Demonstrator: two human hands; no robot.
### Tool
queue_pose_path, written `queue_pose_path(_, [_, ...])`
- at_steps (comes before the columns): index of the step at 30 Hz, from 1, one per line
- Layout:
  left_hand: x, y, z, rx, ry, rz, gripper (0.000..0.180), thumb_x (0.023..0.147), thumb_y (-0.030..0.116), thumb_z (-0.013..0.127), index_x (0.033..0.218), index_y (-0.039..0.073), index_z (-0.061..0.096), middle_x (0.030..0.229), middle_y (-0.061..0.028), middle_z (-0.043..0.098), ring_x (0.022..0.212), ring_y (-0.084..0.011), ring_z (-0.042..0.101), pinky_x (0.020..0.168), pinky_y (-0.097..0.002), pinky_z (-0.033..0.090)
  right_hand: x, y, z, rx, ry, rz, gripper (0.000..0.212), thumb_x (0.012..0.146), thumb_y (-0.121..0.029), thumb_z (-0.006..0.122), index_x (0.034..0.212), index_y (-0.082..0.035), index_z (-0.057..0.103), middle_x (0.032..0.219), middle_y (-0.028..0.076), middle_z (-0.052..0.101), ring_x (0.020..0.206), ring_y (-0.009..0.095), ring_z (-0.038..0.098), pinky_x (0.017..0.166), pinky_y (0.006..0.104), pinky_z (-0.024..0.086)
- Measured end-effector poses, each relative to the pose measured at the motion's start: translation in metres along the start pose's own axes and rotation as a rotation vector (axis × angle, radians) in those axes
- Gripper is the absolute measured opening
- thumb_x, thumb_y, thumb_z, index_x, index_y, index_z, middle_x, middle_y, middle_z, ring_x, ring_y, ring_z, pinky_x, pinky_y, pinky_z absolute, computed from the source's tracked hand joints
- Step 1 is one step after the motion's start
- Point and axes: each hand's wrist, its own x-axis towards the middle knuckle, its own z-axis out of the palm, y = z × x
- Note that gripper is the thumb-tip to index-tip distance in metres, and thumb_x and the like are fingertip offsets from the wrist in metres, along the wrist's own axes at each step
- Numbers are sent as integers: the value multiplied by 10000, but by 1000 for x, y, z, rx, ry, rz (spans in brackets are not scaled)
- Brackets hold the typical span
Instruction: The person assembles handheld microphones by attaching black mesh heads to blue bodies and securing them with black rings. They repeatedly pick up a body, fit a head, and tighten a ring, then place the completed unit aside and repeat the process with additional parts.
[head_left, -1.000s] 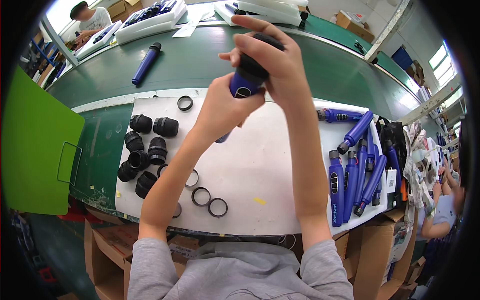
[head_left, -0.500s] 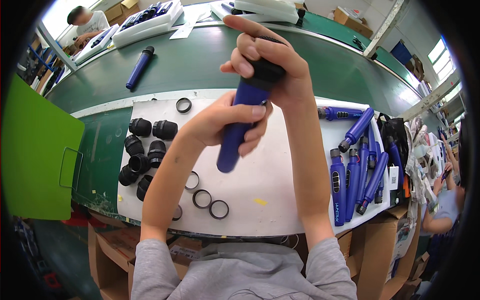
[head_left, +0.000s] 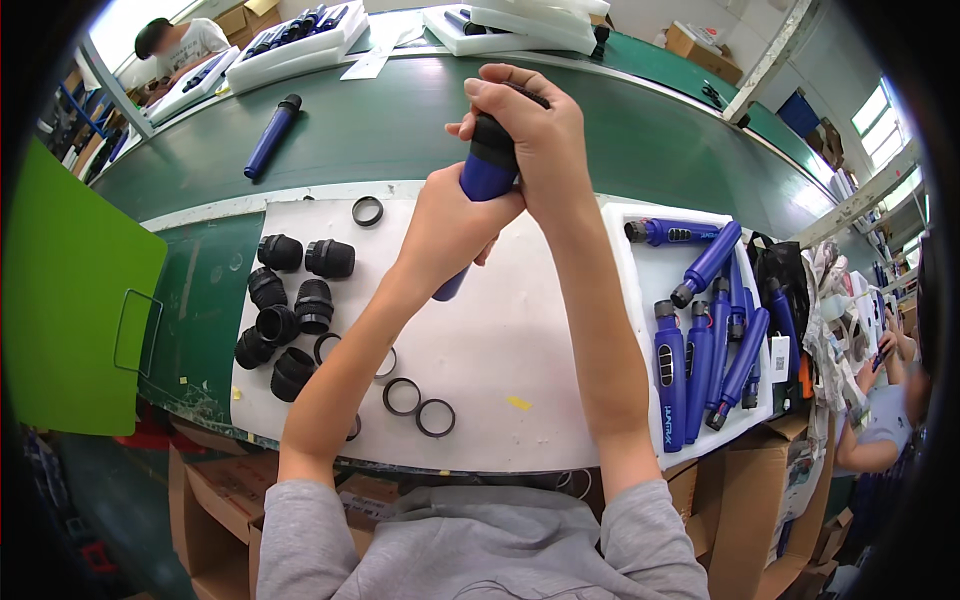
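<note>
Both my hands are closed round one blue microphone, held tilted above the white work surface. My left hand wraps its blue body, whose lower end shows below the fingers. Over the black top my right hand is closed, hiding most of the head. To the left lie several black microphone heads in a loose group. Thin black rings lie near my left forearm, and another ring is farther back. Several blue microphone bodies without heads lie on a white foam tray at the right.
A finished-looking blue microphone lies on the green bench behind. Foam trays with microphones stand at the back left, near a seated person. A green panel stands at the left; cardboard boxes are below the table.
My right hand's extended forefinger has folded in round the microphone's top. Both hands have shifted slightly left, and my left hand now covers more of the body.
</note>
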Motion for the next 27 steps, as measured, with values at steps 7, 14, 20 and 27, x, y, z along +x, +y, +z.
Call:
queue_pose_path(7, [-2,-2,0,-215,-256,-78,237,831,215,719,813,42,558,658,-41,577,507,-129,581,493,-283,493,6,-9,-24,205,-267,189,480,893,-183,625,1274,93,530,818,40,553,727,164,600,926,424,537])
queue_pose_path(14, [-7,-17,2,-787,-860,-130,216,859,130,690,818,33,502,606,-33,498,466,-149,517,471,-299,459,3,-16,-29,438,-834,11,548,915,-209,558,1367,87,466,801,33,490,677,166,575,864,453,566])
queue_pose_path(20, [-13,-7,13,-611,-543,-150,170,810,93,669,786,45,507,576,-20,473,435,-123,477,450,-291,424,-2,-25,-27,291,-660,52,514,895,-155,521,1342,97,484,751,30,446,656,165,574,823,466,584])
queue_pose_path(27, [-10,3,12,-92,-17,17,151,773,103,658,819,4,554,575,-37,544,446,-118,524,453,-273,432,-7,-26,-5,19,-147,-3,417,831,-152,750,1153,60,592,824,113,661,692,154,679,762,366,599])
